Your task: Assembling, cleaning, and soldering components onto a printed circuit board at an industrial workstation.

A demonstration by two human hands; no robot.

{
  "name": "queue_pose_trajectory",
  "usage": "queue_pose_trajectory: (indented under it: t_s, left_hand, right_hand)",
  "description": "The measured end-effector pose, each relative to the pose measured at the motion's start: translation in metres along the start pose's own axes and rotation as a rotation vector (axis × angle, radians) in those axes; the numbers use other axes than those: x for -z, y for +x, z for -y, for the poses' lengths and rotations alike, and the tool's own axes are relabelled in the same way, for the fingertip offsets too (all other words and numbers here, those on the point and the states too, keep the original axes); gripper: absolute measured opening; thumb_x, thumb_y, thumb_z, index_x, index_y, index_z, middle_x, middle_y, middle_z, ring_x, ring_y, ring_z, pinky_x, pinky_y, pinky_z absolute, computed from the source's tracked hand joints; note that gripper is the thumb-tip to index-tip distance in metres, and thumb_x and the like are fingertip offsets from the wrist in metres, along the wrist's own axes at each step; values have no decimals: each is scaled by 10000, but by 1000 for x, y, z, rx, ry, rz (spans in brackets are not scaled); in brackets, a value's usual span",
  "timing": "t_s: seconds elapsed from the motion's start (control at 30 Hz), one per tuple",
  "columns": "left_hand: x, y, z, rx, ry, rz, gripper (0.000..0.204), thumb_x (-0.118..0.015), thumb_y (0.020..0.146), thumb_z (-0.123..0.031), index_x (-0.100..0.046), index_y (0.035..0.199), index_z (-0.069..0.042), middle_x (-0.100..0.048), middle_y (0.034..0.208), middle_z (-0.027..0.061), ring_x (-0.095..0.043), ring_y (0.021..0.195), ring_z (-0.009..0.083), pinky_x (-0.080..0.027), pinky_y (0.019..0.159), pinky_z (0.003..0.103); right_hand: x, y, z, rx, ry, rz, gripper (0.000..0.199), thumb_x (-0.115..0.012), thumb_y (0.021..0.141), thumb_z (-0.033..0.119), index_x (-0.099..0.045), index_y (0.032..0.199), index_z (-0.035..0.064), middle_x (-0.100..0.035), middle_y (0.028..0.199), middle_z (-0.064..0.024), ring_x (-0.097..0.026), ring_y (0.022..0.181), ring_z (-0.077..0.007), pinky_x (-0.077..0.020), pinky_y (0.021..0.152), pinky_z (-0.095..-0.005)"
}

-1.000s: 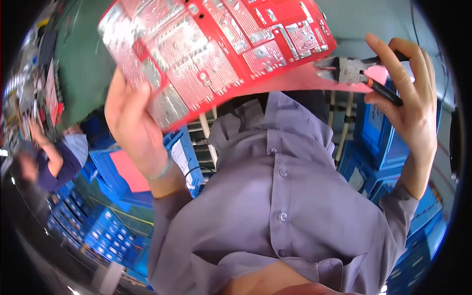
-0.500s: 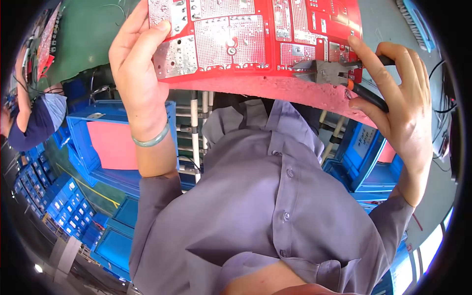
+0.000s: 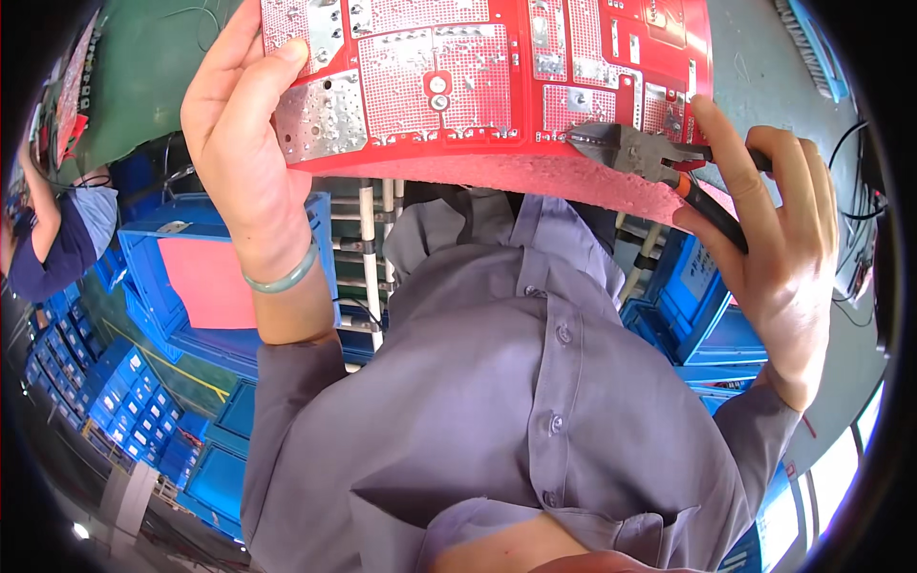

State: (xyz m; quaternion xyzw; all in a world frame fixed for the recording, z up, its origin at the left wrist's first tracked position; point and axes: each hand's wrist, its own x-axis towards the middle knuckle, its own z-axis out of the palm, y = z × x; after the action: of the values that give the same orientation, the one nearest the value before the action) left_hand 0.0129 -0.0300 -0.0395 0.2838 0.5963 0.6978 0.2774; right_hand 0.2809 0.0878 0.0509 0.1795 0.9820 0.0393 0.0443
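Observation:
A large red circuit board (image 3: 401, 153), solder side up, lies across the top of the view on a pink foam sheet (image 3: 458, 174). My left hand (image 3: 244, 124) grips its left edge, thumb pressed on the upper face. In my right hand (image 3: 774, 220) are diagonal cutters (image 3: 635, 153) with black and orange handles. Their jaws look nearly together and point left, over the solder joints near the board's lower right edge. My right index finger stretches along the board's right side. Whether a component lead sits between the jaws cannot be made out.
Blue crates (image 3: 229, 353) with pink sheets stand below the bench at left, and another blue crate (image 3: 712, 296) at right. A blue brush (image 3: 812, 48) lies on the green bench top at far right. A co-worker (image 3: 57, 229) works at far left.
The board and my left hand have shifted a little to the left and toward me. The cutters' jaws, parted before, have come closer together.

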Motion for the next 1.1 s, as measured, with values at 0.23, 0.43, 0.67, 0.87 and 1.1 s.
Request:
queue_pose_trajectory:
  t_s: [0.23, 0.43, 0.67, 0.87, 1.1]
  left_hand:
    - [-2, 0, 0, -13, -54, 18, 411, -436, 785, 21, -422, 1179, 139, -554, 1092, 217, -585, 962, 220, -461, 852, 301]
    - [-6, 0, 0, -13, -44, 29, 409, -430, 787, 22, -424, 1179, 136, -556, 1095, 206, -580, 963, 213, -454, 856, 296]
    - [-8, -2, 0, -7, -64, 19, 408, -441, 783, 20, -435, 1176, 130, -560, 1096, 188, -579, 963, 203, -449, 860, 295]
    - [-8, -4, -1, -3, -68, -7, 409, -439, 785, 15, -433, 1177, 130, -562, 1091, 191, -579, 964, 203, -450, 858, 295]
    - [-9, -1, -1, -9, -64, 38, 421, -437, 786, 8, -416, 1186, 138, -565, 1083, 196, -589, 946, 204, -457, 846, 288]
  right_hand:
    - [-4, -4, -2, 47, -28, -52, 593, -711, 594, 220, -544, 1139, 57, -458, 819, -81, -475, 709, -212, -425, 583, -339]
    - [-8, -5, -4, 65, -44, -71, 602, -727, 576, 206, -548, 1127, 44, -459, 781, -71, -471, 659, -192, -419, 560, -321]
    - [-3, -26, 23, 326, 85, -146, 468, -676, 569, 226, -623, 1006, 66, -447, 730, -80, -464, 592, -184, -379, 487, -298]
    - [8, -5, 15, 96, 23, -91, 639, -730, 530, 201, -551, 1132, 81, -467, 890, -91, -476, 775, -242, -414, 648, -349]
    - [0, 4, 8, 38, -21, -103, 649, -720, 575, 218, -518, 1178, 88, -474, 927, -95, -482, 825, -245, -422, 688, -369]
